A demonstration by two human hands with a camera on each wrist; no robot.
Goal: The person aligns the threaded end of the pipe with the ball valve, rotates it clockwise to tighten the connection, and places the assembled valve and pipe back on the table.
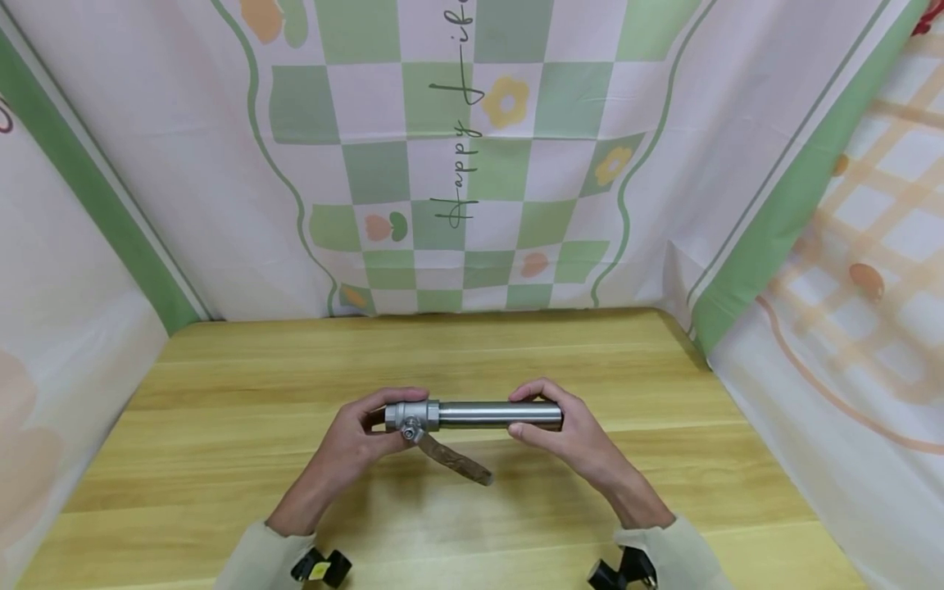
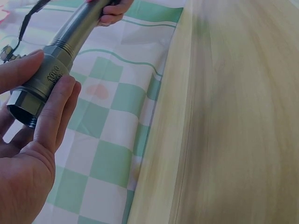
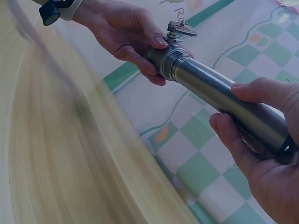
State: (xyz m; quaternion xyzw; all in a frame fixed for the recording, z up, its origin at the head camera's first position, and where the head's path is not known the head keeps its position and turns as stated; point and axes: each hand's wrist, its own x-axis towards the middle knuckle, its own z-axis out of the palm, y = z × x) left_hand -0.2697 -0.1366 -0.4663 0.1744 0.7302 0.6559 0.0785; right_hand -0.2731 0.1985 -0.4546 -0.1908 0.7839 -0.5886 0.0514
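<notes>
A metal ball valve (image 1: 413, 414) with a threaded steel pipe (image 1: 479, 415) in its right end is held level above the table. My left hand (image 1: 356, 438) grips the valve body, thumb on one side and fingers on the other. At the pipe's far end, my right hand (image 1: 571, 426) holds the tube between thumb and fingers. The valve's worn brown lever handle (image 1: 457, 463) slants down to the right from its stem. Threads show where the pipe meets the valve (image 3: 166, 63) in the right wrist view. The valve's open hexagonal end (image 2: 25, 107) faces the left wrist camera.
Beneath both hands lies a light wooden table (image 1: 295, 360). A green-and-white checked cloth (image 1: 442, 172) with printed flowers hangs behind its back edge. Patterned cloth (image 1: 848, 328) also hangs at the sides. Each wrist carries a small black camera (image 1: 323, 567).
</notes>
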